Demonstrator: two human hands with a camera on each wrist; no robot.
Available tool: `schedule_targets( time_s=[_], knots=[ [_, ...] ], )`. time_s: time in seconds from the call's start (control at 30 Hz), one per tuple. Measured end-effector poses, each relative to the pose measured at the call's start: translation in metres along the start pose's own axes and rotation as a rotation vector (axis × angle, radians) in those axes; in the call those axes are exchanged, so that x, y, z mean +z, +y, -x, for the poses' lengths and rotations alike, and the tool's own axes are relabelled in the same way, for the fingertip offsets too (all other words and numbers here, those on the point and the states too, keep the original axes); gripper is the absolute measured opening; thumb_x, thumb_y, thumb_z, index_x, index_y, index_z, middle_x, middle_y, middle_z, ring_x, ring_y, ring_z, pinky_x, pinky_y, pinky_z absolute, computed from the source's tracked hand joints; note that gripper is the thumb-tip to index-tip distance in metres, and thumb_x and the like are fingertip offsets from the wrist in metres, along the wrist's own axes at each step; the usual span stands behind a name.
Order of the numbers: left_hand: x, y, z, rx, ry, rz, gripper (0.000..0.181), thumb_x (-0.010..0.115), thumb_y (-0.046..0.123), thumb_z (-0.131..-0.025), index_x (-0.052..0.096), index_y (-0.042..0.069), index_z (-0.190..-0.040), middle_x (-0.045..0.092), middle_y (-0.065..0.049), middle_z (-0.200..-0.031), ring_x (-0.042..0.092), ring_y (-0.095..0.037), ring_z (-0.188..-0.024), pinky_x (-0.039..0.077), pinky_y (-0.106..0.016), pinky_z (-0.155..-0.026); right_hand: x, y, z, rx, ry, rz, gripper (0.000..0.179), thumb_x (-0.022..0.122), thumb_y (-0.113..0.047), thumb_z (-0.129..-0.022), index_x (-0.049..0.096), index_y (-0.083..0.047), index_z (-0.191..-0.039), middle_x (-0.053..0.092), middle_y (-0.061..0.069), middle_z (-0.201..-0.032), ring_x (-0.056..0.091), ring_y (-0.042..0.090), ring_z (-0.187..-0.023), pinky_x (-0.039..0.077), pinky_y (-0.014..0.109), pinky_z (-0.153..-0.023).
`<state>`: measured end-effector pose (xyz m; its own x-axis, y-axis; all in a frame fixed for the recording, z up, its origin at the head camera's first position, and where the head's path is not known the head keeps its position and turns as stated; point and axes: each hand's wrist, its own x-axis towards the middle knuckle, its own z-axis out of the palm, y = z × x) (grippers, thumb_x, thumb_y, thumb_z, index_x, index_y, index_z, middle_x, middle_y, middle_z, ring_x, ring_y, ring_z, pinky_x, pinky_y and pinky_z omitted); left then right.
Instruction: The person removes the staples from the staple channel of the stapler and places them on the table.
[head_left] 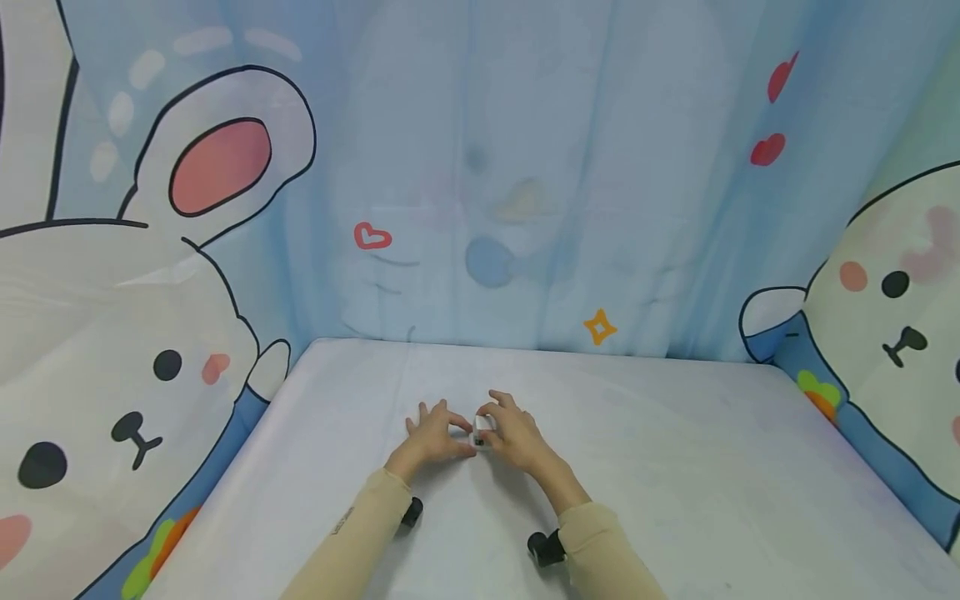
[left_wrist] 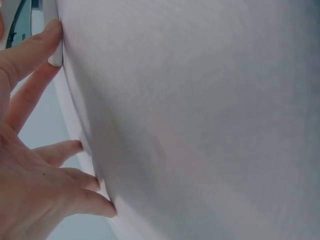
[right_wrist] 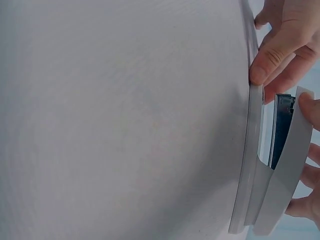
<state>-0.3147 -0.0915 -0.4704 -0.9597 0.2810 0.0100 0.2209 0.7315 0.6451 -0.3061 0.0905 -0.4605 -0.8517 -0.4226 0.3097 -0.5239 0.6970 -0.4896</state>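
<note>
Between the hands a small white plastic case [head_left: 483, 423] rests on the white table. It has a flat base [right_wrist: 246, 175] and a tilted upper shell [right_wrist: 285, 180], apart at one end and close together at the other. A dark inner part [right_wrist: 281, 125] with a shiny edge shows in the gap. My left hand [head_left: 431, 437] pinches the base's end between thumb and forefinger, its other fingers spread with tips on the cloth. My right hand [head_left: 516, 435] holds the upper shell with its fingertips. What kind of device this is I cannot tell.
A white cloth covers the table [head_left: 720, 467]. Behind it hangs a blue curtain [head_left: 525, 167] printed with cartoon animals, hearts and a star. Black wrist cameras [head_left: 545, 548] sit under both forearms, close above the cloth.
</note>
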Motion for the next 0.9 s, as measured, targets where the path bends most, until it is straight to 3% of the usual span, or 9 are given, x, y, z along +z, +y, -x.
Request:
schedule_targets(
  time_s=[0.17,0.37,0.63,0.77,0.9],
  knots=[
    [0.000,0.002,0.001,-0.001,-0.003,0.000,0.030,0.083,0.027,-0.079,0.076,0.015,-0.105,0.028,-0.033,-0.153,0.005,-0.065,-0.138,0.005,-0.080,-0.103,0.000,-0.001,-0.001,0.027,-0.020,-0.019,0.023,0.071,-0.008,-0.090,0.065,-0.003,-0.111,0.043,0.028,-0.144,0.049,0.045,-0.127,0.036,0.073,-0.094],
    [-0.001,0.002,0.002,-0.007,-0.007,0.003,0.029,0.083,0.028,-0.080,0.076,0.016,-0.105,0.027,-0.032,-0.154,0.004,-0.064,-0.139,0.004,-0.079,-0.104,0.001,0.001,-0.002,0.038,-0.021,-0.014,0.023,0.070,-0.009,-0.091,0.064,-0.003,-0.113,0.045,0.024,-0.144,0.052,0.041,-0.126,0.040,0.067,-0.092],
    [-0.001,0.002,0.000,-0.007,0.002,0.007,0.028,0.083,0.027,-0.079,0.076,0.017,-0.105,0.026,-0.032,-0.154,0.003,-0.063,-0.139,0.004,-0.079,-0.104,-0.001,-0.003,-0.004,0.053,-0.036,-0.002,0.021,0.068,-0.009,-0.092,0.063,-0.003,-0.112,0.065,0.014,-0.113,0.061,0.033,-0.108,0.042,0.061,-0.088],
    [-0.001,0.002,0.000,-0.010,0.000,0.009,0.029,0.083,0.027,-0.080,0.076,0.016,-0.107,0.026,-0.032,-0.154,0.003,-0.063,-0.139,0.004,-0.079,-0.104,-0.005,-0.003,-0.004,0.058,-0.062,-0.021,0.022,0.066,-0.008,-0.093,0.062,-0.002,-0.114,0.065,0.013,-0.111,0.061,0.030,-0.104,0.043,0.058,-0.087],
    [-0.003,0.000,0.000,-0.008,-0.008,0.008,0.030,0.081,0.027,-0.082,0.076,0.015,-0.109,0.025,-0.032,-0.155,0.002,-0.062,-0.140,0.003,-0.078,-0.105,-0.014,-0.001,-0.006,0.059,0.032,-0.138,0.025,0.064,-0.004,-0.094,0.060,0.002,-0.118,0.064,0.017,-0.114,0.060,0.033,-0.106,0.045,0.055,-0.094]
  ],
)
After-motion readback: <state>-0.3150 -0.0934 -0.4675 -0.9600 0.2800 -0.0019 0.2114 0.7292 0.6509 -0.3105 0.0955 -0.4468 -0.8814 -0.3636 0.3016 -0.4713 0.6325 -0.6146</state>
